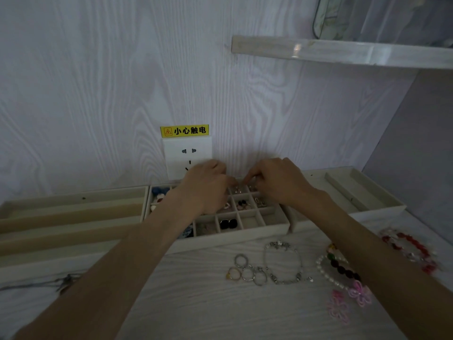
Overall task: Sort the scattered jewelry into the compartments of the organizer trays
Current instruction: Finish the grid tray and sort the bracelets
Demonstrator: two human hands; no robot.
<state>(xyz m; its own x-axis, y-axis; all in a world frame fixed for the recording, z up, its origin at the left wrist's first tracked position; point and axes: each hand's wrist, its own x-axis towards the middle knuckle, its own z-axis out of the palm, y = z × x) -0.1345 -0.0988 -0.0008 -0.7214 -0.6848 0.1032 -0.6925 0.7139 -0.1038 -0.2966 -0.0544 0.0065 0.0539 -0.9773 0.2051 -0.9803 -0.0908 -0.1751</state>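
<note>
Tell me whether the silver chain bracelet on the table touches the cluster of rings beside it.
Cannot tell. In the head view the silver chain bracelet lies right beside the cluster of rings, but the dim picture shows neither clear contact nor a clear gap.

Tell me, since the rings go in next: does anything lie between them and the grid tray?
Nothing visible does. The rings lie on bare tabletop just in front of the grid tray; both hands are over its far compartments.
</note>
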